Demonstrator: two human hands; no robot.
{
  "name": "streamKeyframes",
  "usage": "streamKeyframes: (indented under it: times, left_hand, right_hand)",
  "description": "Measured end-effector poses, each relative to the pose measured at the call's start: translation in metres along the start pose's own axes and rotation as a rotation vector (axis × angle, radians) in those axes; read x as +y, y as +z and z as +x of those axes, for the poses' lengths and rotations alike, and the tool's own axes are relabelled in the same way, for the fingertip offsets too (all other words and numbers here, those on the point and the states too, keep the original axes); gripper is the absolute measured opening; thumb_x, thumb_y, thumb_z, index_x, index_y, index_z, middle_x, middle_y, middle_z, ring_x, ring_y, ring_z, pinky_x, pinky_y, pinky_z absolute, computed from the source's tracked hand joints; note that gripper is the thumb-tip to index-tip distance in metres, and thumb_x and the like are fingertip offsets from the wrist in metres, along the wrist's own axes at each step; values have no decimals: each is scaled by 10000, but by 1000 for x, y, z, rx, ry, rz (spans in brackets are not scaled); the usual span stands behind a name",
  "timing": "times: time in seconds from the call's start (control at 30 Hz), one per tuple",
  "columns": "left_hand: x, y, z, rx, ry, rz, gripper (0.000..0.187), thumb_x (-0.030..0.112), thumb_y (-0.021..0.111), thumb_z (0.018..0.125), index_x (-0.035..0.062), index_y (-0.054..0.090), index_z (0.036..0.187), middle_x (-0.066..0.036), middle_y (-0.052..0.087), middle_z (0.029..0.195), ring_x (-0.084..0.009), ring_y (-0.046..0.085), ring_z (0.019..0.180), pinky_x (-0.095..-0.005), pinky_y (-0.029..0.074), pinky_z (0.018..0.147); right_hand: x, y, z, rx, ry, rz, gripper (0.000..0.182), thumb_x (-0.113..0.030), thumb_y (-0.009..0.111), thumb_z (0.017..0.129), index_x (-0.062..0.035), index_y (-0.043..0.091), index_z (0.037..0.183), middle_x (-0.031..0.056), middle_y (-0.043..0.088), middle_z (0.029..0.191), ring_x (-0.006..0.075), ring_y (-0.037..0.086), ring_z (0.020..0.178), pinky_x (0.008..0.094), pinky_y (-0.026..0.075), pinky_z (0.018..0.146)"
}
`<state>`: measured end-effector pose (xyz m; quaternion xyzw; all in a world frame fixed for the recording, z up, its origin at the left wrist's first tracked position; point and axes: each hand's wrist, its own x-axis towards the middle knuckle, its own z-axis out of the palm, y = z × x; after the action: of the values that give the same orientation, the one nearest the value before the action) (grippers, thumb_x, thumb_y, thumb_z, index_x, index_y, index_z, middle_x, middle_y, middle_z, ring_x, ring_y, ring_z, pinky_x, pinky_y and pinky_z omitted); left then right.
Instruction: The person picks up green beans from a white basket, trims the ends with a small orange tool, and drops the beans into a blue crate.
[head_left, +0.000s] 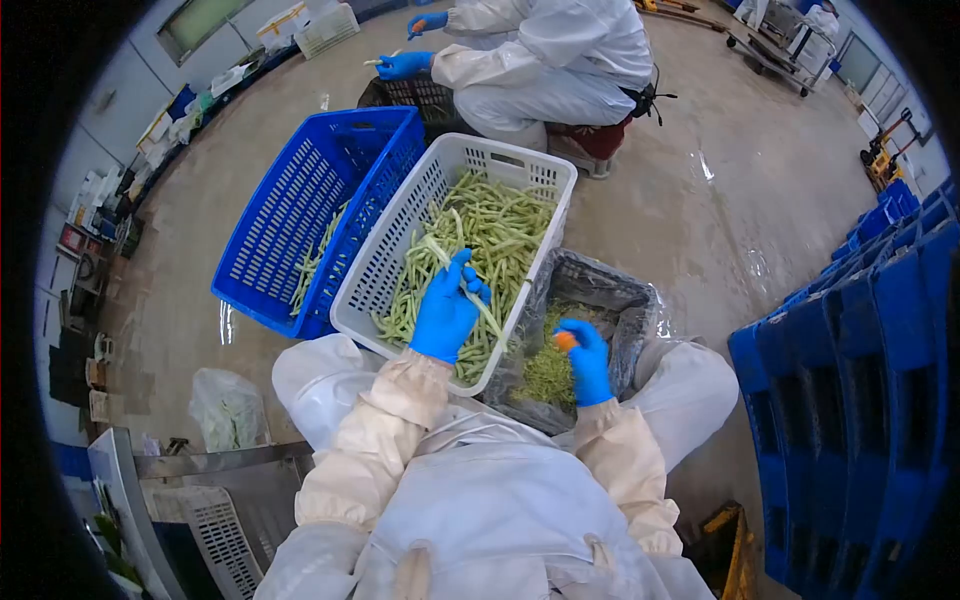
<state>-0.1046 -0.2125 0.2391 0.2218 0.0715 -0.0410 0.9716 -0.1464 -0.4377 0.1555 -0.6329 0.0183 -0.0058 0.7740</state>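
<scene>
Blue gloves cover both my hands. My left hand (pixel 447 312) is closed on some green beans, above the white basket (pixel 353 300) that is filled with green beans (pixel 490 230). Lower right, my right hand (pixel 587 362) has its fingers pressed together around a small orange object (pixel 566 341), too small to name. It is over a black-lined bin (pixel 640 325) holding green trimmings (pixel 547 375). Left of the white basket stands a blue basket (pixel 262 235) with a few beans inside.
A co-worker (pixel 560 60) in white sits beyond the baskets, with gloved hands over a dark crate (pixel 425 98). Blue pallets (pixel 850 380) are stacked on the right. A metal frame (pixel 225 460) and a plastic bag (pixel 228 408) are at the lower left.
</scene>
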Motion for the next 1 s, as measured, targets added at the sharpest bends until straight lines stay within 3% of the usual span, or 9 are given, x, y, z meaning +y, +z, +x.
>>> streamKeyframes:
  times: [0.2,0.23,0.3,0.63,0.73,0.8,0.83,0.9,1.0]
  left_hand:
    - [-20,5,3,64,103,133,247,175,476,920,38,503,1124,-16,503,758,-116,472,662,-308,427,665]
    - [-20,5,3,65,107,133,247,175,476,920,38,503,1124,-16,503,758,-116,472,662,-308,427,665]
    - [-20,3,4,35,125,164,265,192,477,918,39,480,1135,-35,506,786,-135,472,666,-332,424,682]
    - [-31,2,-3,44,97,201,335,216,462,924,73,444,1226,-35,536,847,-157,524,759,-358,460,767]
    - [-29,8,-7,103,86,241,358,227,454,929,100,438,1263,-13,525,845,-132,513,756,-345,468,760]
    - [-29,12,-8,233,108,605,369,218,456,929,115,442,1283,6,509,850,-102,500,754,-314,482,721]
    - [-26,20,-11,223,134,723,359,203,463,920,95,476,1263,17,502,804,-83,494,708,-275,488,678]
    - [-33,8,1,200,166,753,345,180,496,902,82,507,1233,16,525,777,-76,498,654,-246,472,629]
    - [-41,4,4,216,183,780,298,149,551,871,35,577,1145,1,599,754,-61,521,616,-218,452,584]
  right_hand:
    - [-36,33,-22,-375,151,-54,256,-94,527,857,14,563,1086,109,625,932,173,596,861,301,462,808]
    - [-36,33,-22,-379,150,-54,256,-94,527,857,14,563,1086,109,625,932,173,596,861,301,462,808]
    - [-37,30,-21,-426,479,354,283,-138,499,874,47,553,1081,132,628,940,214,608,872,335,479,819]
    - [-29,33,-22,-362,611,512,267,-153,483,872,47,571,1025,127,626,861,206,608,780,388,511,781]
    - [-20,37,-24,-294,526,420,235,-159,478,873,30,599,943,80,612,784,174,596,704,312,511,660]
    - [-9,34,-23,-342,329,-25,203,-162,495,846,1,603,902,105,614,723,212,588,634,338,473,588]
    - [-4,38,-26,-345,335,-27,203,-162,495,846,1,603,902,105,614,723,212,588,634,338,473,588]
    - [7,49,-37,-398,-97,-561,182,-150,504,814,-18,595,900,147,595,675,260,579,610,375,437,563]
    - [2,59,-46,-465,-179,-568,168,-146,509,797,-33,588,893,195,578,692,321,574,624,393,436,575]
